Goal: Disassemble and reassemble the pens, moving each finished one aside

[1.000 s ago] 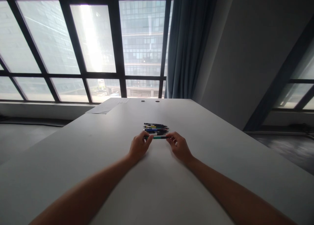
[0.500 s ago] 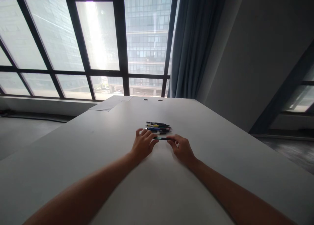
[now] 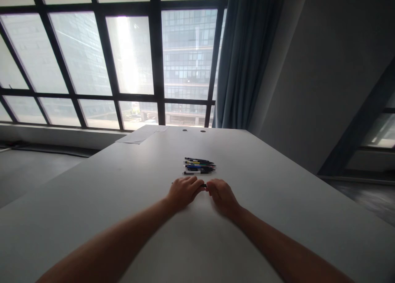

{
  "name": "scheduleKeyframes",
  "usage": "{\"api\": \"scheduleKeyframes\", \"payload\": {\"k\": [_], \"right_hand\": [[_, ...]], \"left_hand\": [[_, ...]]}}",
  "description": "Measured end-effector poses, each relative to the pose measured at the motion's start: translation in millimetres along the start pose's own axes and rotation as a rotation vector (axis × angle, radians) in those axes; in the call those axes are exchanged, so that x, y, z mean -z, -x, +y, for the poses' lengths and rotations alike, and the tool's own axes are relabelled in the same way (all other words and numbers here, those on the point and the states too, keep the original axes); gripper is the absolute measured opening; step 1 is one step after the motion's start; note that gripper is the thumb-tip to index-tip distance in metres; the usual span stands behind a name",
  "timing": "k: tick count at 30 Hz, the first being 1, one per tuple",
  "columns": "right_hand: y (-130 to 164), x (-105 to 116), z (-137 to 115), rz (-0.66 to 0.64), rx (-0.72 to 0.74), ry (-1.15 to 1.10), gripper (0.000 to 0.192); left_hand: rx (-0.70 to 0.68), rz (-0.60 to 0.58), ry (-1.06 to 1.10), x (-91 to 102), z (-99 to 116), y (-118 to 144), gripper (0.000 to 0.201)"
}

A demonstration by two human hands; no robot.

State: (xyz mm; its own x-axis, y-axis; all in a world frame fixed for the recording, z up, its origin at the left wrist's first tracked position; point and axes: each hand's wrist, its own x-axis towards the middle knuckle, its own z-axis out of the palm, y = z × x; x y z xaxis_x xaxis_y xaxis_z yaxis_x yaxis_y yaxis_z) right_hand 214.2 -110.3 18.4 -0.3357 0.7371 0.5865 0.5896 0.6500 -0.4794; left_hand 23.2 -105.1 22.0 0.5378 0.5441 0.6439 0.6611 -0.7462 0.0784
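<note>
On the near side of the pen row (image 3: pixel 197 167) on the white bench (image 3: pixel 191 246), the left hand (image 3: pixel 185 191) was wrapped around a dark pen (image 3: pixel 203 185), and the right hand (image 3: pixel 222 195) pinched the pen's end

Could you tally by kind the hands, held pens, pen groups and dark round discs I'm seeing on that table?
Bare left hand and bare right hand: 2
Slim dark pen held in them: 1
Group of multicoloured pens, too crowded to count singly: 1
Small dark round discs: 2
Total: 6
</note>
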Motion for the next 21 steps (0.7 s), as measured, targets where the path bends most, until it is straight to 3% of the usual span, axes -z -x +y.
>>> {"api": "scheduleKeyframes", "payload": {"k": [7,13,21], "right_hand": [[-1.2,-1.2,1.6,-0.038,-0.034,-0.052,0.050],[-2.0,-1.7,3.4,-0.096,0.030,0.007,0.046],[-0.9,-2.1,8.3,-0.074,0.118,0.160,0.046]], "left_hand": [[0.055,-0.049,-0.035,0.1,-1.2,2.7,0.029],[0.103,-0.129,-0.040,1.5,-1.8,3.4,0.029],[0.126,-0.198,-0.054,4.5,2.4,1.2,0.027]]}}
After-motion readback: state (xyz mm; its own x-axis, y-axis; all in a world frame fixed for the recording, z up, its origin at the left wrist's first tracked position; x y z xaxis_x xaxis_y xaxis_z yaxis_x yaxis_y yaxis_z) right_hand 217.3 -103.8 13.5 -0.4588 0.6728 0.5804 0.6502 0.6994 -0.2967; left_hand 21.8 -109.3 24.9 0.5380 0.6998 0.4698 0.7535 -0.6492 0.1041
